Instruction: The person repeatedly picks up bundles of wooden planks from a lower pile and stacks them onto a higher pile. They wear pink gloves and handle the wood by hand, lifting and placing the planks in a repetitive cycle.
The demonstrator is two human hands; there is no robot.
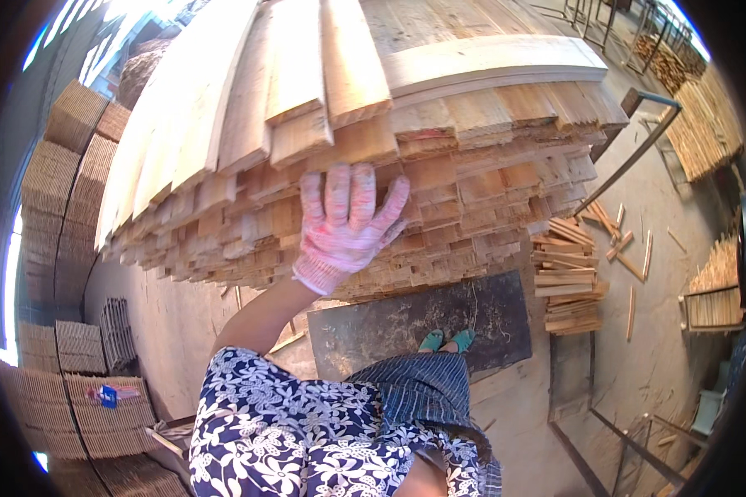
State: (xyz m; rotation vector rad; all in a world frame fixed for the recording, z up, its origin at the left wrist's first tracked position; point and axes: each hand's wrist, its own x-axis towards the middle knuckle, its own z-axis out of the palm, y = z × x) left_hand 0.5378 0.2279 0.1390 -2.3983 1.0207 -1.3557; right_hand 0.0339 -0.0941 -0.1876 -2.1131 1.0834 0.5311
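Note:
My left hand [346,222], in a pale pink-and-white knit glove, reaches up to the front of a tall stack of sawn planks [472,186]. Its fingers are spread and straight, the tips touching the end of a plank [355,142] near the top edge; the palm faces the stack and is hidden. Above the fingertips, two loose planks [352,74] lie lengthwise and stick out past their neighbours. Across the top to the right lies a pale board [497,65]. My right hand is out of view; only some bare skin of an arm shows at the lower edge.
I stand on a dark mat [419,323]. Small wood pieces are piled [565,277] to the right, with loose sticks [630,248] on the floor. A metal frame [630,153] rises beside the stack. Bundled slats [58,215] tower at the left.

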